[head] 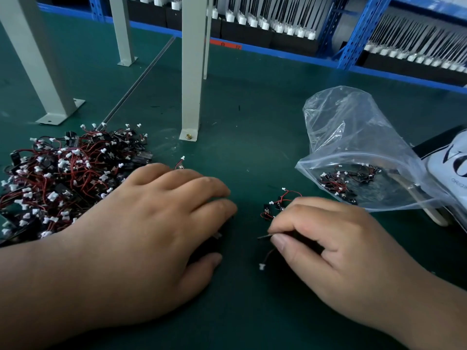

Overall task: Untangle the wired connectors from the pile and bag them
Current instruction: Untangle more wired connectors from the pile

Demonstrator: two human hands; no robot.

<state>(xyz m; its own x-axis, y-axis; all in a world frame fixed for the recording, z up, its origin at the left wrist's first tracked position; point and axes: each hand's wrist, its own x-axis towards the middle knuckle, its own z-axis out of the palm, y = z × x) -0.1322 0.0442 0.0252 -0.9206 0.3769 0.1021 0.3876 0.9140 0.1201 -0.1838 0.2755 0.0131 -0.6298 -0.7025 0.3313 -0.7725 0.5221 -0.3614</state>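
Note:
A tangled pile of wired connectors [63, 178], black bodies with red wires and white plugs, lies on the green mat at the left. My left hand [151, 231] rests palm down beside the pile, fingers apart, covering something small and dark under its fingertips. My right hand [328, 243] pinches a few wired connectors [275, 205]; one white plug [262, 267] dangles below the thumb. A clear zip bag [353, 147] stands open at the right, holding several connectors [346, 183]. One loose connector [180, 164] lies just beyond my left hand.
Grey metal frame legs [190, 97] stand bolted on the green mat [252, 122] behind the pile. A white bag with dark lettering [452, 162] lies at the right edge. Blue shelving [353, 34] with rows of white-tipped parts runs along the back.

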